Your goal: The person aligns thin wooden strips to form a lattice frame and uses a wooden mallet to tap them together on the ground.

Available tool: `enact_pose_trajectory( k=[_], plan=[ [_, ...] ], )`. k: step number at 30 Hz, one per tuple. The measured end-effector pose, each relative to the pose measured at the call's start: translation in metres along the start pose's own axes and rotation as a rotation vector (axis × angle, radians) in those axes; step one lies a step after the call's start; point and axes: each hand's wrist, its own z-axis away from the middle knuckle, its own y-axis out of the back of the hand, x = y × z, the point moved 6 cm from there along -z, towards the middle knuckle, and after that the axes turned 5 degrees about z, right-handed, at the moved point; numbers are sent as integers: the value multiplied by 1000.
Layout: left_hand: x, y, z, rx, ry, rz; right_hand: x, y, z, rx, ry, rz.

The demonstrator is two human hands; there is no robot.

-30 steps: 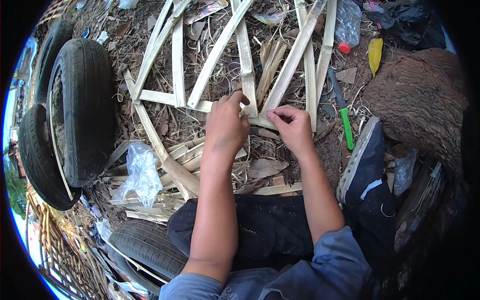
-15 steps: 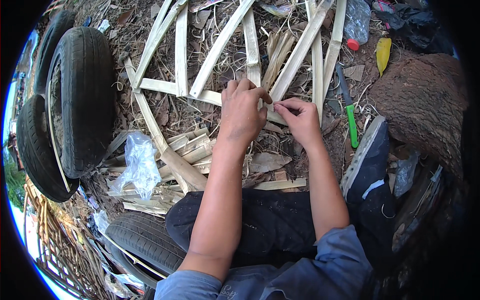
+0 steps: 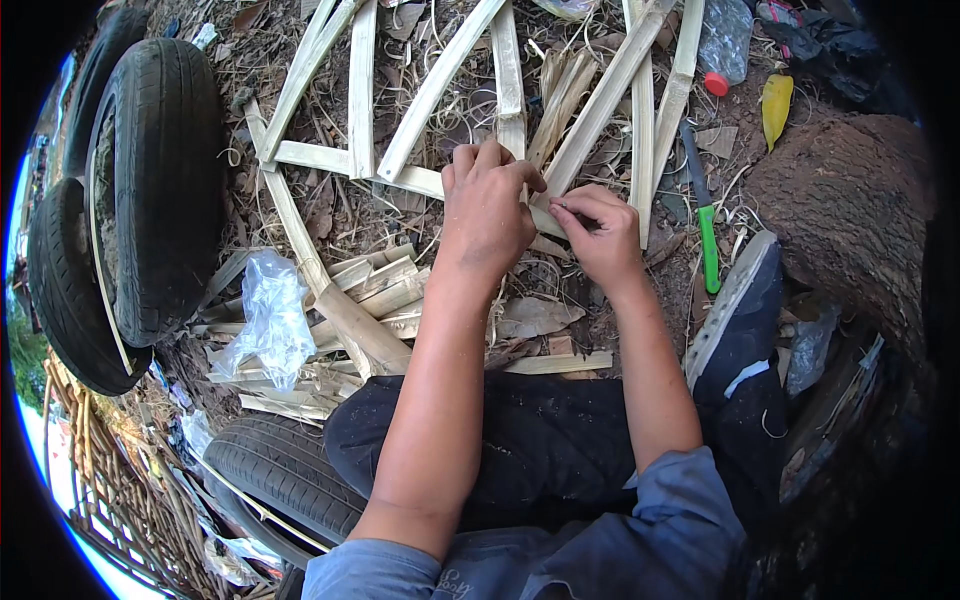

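The crosspiece (image 3: 313, 155) is lying under the slats (image 3: 437, 90); the left hand (image 3: 490, 215), having shifted right along it, is curling over it, its grip hidden; the right hand (image 3: 605, 235) is pinching narrowly, anything held too small to tell, both seemingly working one spot now; the knife (image 3: 706, 225) is lying beyond
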Motion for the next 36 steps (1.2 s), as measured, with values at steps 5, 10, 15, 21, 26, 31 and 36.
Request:
enact_pose_trajectory(
  k=[5, 10, 15, 21, 26, 31, 36],
  plan=[
    [-2, 11, -1, 42, 25, 22, 1, 0, 3, 11, 12, 24],
    [-7, 16, -2, 81, 42, -6, 4, -1, 2, 3, -17, -15],
    [-3, 13, -4, 43, 23, 81, 4, -1, 2, 10, 7, -4],
    [6, 2, -3, -54, -48, 107, 1, 1, 0, -5, 48, 41],
    [2, -4, -3, -37, -65, 122, -6, 1, 0, 6, 93, 107],
    [4, -7, -4, -29, -135, 98, -4, 0, 3, 28, 94, 146],
    [0, -10, -2, -12, -193, 80, -7, 2, 6, 18, 26, 105]
  ],
)
